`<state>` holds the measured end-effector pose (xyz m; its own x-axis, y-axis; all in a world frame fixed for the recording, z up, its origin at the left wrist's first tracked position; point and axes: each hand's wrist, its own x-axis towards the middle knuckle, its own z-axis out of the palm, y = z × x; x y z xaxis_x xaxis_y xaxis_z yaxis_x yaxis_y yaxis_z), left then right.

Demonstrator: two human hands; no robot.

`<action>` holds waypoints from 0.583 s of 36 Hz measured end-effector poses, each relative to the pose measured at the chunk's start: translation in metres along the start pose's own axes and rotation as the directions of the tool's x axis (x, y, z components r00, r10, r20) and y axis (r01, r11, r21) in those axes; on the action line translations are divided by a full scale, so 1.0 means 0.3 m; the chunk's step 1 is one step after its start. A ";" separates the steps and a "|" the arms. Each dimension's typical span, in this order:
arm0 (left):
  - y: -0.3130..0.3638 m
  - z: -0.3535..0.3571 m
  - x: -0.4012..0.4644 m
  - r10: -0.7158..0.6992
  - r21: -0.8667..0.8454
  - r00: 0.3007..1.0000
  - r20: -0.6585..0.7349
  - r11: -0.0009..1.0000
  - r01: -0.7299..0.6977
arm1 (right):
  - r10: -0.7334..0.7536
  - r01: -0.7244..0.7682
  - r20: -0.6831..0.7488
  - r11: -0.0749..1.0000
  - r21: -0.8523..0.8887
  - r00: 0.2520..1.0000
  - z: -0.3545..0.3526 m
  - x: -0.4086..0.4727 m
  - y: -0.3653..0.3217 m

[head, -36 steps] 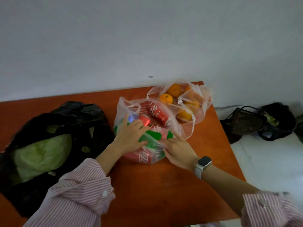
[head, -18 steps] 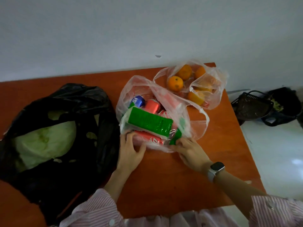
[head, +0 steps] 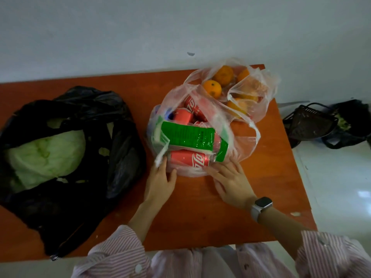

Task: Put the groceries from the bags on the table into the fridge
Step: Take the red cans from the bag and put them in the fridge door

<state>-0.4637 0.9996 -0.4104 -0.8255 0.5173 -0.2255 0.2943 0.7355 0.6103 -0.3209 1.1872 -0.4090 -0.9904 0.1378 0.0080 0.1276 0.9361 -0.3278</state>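
A clear plastic bag [head: 242, 146] lies in the middle of the orange table [head: 200, 209], its mouth spread wide. Inside are a green wrapped pack [head: 188, 135], several red cola cans [head: 187, 159] and a blue can half hidden at the back. My left hand [head: 160, 182] touches the bag's near left edge with straight fingers beside the front can. Flat on the near right edge rests my right hand [head: 230, 182], fingers spread. Behind stands a second clear bag [head: 268, 87] of oranges [head: 211, 88]. A black bag [head: 122, 137] on the left holds a pale green cabbage [head: 46, 155].
A grey wall runs along the table's far side. Past the table's right edge, on the white floor, sit a black basket [head: 309, 121] and a dark bag [head: 349, 117]. A watch [head: 262, 204] is on my right wrist.
Both hands drew back from on top of the cans to the bag's near edge. The bag's mouth got spread, so the green pack and front can now show.
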 end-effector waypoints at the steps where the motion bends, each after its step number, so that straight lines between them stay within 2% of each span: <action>1: -0.009 0.015 -0.008 -0.030 -0.047 0.999 0.015 0.998 0.030 | -0.018 0.018 0.030 1.000 -0.018 0.999 0.017 -0.003 -0.001; 5: 0.011 0.056 -0.038 -0.133 -0.172 0.990 0.039 0.975 0.137 | -0.052 0.070 0.164 0.992 -0.104 0.985 0.043 -0.012 0.043; 7: 0.024 0.047 -0.050 -0.178 -0.219 0.983 0.055 0.958 0.186 | -0.065 0.077 0.190 0.995 -0.056 0.980 0.027 -0.009 0.064; 9: 0.038 0.011 -0.075 -0.174 -0.256 0.985 0.009 0.952 0.170 | -0.087 0.080 0.138 0.995 0.057 0.987 -0.002 -0.010 0.074; 10: 0.042 -0.010 -0.093 -0.111 -0.218 0.991 -0.074 0.972 0.092 | -0.093 0.083 0.090 0.990 0.111 0.992 -0.021 -0.013 0.073; 12: 0.043 -0.046 -0.135 0.056 0.007 0.960 -0.274 0.998 -0.056 | -0.100 0.104 -0.033 0.980 0.172 0.994 -0.062 -0.014 0.071; 14: 0.056 -0.073 -0.151 0.208 0.200 0.881 -0.426 0.971 -0.133 | -0.094 0.124 -0.168 0.976 0.178 0.981 -0.105 0.003 0.068; 16: 0.108 -0.109 -0.136 0.341 0.272 0.779 -0.526 0.935 -0.226 | -0.080 0.124 -0.282 0.982 0.141 0.956 -0.143 0.038 0.068; 18: 0.184 -0.148 -0.097 0.465 0.339 0.698 -0.544 0.883 -0.323 | -0.052 0.091 -0.315 0.990 0.109 0.948 -0.170 0.082 0.074; 19: 0.219 -0.159 -0.067 0.514 0.376 0.689 -0.511 0.854 -0.359 | -0.036 0.069 -0.300 0.992 0.102 0.953 -0.178 0.106 0.081; 21: 0.276 -0.172 0.011 0.558 0.441 0.744 -0.367 0.809 -0.389 | 0.008 0.014 -0.228 0.995 0.096 0.974 -0.184 0.154 0.100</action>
<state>-0.4670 1.0395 -0.3215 -0.6271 0.6349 0.4513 0.7714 0.5865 0.2468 -0.3600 1.2394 -0.3664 -0.9512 0.2159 0.2205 0.1082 0.9026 -0.4168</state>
